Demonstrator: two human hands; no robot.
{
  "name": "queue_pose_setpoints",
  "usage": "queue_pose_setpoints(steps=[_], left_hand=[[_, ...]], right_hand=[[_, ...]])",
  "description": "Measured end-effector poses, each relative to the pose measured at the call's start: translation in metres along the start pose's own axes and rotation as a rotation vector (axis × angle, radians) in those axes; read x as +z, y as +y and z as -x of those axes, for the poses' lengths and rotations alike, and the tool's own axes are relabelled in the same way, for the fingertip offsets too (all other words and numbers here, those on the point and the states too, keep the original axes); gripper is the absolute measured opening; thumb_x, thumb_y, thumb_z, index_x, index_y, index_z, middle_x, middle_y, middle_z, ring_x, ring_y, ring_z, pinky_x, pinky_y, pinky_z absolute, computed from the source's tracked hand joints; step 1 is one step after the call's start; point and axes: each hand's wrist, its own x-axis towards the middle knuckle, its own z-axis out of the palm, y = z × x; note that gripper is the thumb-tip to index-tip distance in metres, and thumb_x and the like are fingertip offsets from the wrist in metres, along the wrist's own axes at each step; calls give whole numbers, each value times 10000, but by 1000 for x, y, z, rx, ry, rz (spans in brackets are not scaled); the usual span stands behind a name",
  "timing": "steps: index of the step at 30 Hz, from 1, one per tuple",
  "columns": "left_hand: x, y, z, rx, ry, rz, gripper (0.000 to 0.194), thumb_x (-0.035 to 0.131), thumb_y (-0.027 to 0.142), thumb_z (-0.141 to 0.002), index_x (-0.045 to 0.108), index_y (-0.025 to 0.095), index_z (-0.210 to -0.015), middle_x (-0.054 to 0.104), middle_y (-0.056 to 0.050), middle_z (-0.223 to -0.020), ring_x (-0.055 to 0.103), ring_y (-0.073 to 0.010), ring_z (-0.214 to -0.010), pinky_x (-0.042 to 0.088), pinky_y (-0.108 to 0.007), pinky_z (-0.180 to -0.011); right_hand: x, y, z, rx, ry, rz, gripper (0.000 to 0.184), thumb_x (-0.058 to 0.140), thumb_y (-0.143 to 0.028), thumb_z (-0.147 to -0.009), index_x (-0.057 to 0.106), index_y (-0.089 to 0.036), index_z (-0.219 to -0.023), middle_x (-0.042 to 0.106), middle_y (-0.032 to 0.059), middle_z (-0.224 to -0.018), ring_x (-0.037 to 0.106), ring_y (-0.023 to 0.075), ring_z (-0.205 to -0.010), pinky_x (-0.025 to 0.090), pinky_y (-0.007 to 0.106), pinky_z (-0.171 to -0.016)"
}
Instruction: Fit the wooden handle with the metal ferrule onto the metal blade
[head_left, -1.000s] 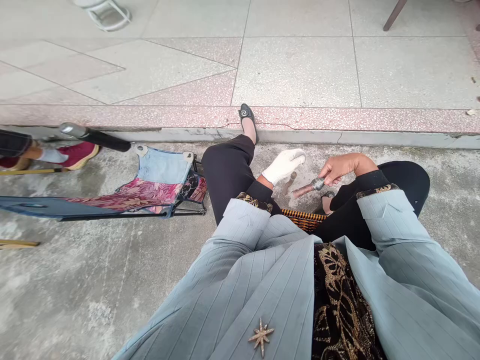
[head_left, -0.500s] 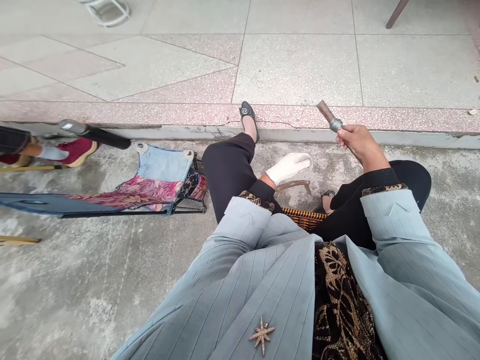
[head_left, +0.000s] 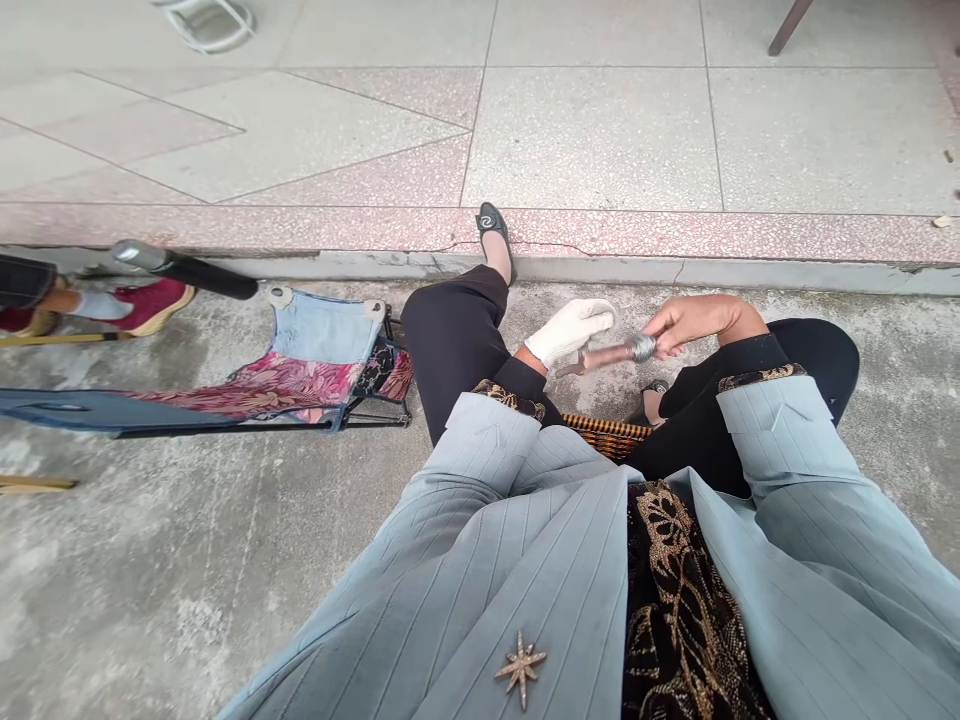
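Note:
My left hand wears a white glove, its fingers curled together; what they hold, if anything, is hidden. My bare right hand grips a short brown stick wound with silvery wire. The wire coil lies by my fingertips, and the stick's far end points left, just below the glove. Near that end shows part of a thin, curved brown piece; I cannot tell whether the stick touches it. Both hands are between my knees, above the concrete.
Between my legs is an orange-and-black woven rim. On the left stands a low folding chair with flowered cloth. Beyond it are another person's red shoe and a black cylinder. A raised tiled step runs ahead.
My right hand has come down and left, swinging the wire-wound stick from pointing up to lying nearly level, toward the glove. My left hand has barely moved.

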Motion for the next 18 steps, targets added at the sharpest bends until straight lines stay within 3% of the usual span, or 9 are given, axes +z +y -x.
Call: queue_pose_setpoints(steps=[3, 5, 9, 12, 13, 15, 18], left_hand=[[1, -2, -2, -9, 17, 16, 276, 539, 378, -882, 632, 118, -885, 619, -36, -759, 540, -109, -637, 444, -234, -619], [1, 0, -1, -2, 13, -7, 271, 518, 361, -898, 628, 116, -855, 611, -36, -733, 541, -107, -632, 447, -231, -622], [0, 10, 5, 14, 15, 17, 288, 502, 373, -921, 641, 122, -898, 636, -50, -784, 562, -112, -662, 463, -239, -656], [5, 15, 6, -81, 77, -78, 206, 550, 317, -881, 642, 133, -859, 587, -20, -670, 516, -113, -599, 432, -240, -599], [7, 15, 5, -85, 40, -59, 212, 542, 321, -887, 645, 136, -867, 585, -18, -666, 518, -116, -595, 429, -242, -591], [11, 13, 4, -55, -48, 12, 238, 505, 332, -910, 645, 141, -894, 574, -11, -654, 523, -117, -591, 426, -243, -587], [15, 4, -1, -58, 56, 21, 203, 509, 298, -894, 612, 137, -827, 513, 14, -587, 465, -99, -530, 386, -233, -553]], right_hand=[[3, -6, 7, -238, 309, -223, 409, 788, -490, -721, 735, -130, -907, 636, 12, -734, 477, 81, -581, 398, 234, -571], [3, -6, 9, -305, 439, -294, 380, 797, -465, -725, 726, -131, -890, 617, 4, -715, 461, 73, -566, 381, 228, -549], [4, -5, 10, -331, 421, -304, 426, 826, -508, -682, 716, -125, -832, 620, 13, -690, 453, 74, -534, 371, 233, -512], [5, -7, 12, -312, 356, -286, 466, 845, -535, -648, 711, -117, -807, 618, 17, -678, 460, 76, -534, 384, 238, -518], [6, -7, 12, -313, 359, -286, 479, 845, -549, -640, 708, -119, -798, 610, 15, -668, 460, 77, -532, 384, 239, -517], [6, -8, 14, -331, 414, -293, 502, 838, -588, -628, 694, -126, -764, 587, 11, -641, 456, 81, -525, 374, 241, -506], [7, -9, 14, -323, 509, -300, 510, 825, -613, -631, 680, -135, -736, 572, 19, -635, 442, 86, -522, 353, 242, -492]])
